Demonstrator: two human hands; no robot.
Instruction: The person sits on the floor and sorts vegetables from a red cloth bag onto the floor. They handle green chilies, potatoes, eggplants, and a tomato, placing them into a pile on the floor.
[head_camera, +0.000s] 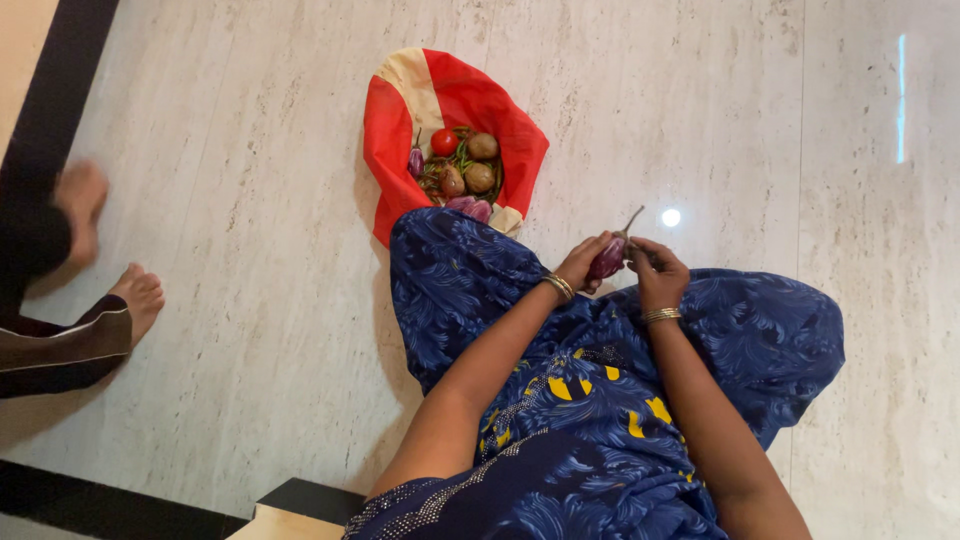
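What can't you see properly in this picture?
- Small purple eggplant, head view: partly covered by the left hand and right hand.
- Vegetables deep in the red cloth bag: hidden under the top ones and the bag's folds.
- Another person's feet: blurred, body cut off by the left edge.

Glossy eggplant (607, 259); polished stone floor (260, 250); cloth bag (400, 110).

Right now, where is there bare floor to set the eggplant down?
Bare floor lies right of the red bag, beyond the right hand. More lies left of the bag, short of another person's feet. It is crowded at the bag, full of vegetables, and where both hands hold the eggplant, left hand included.
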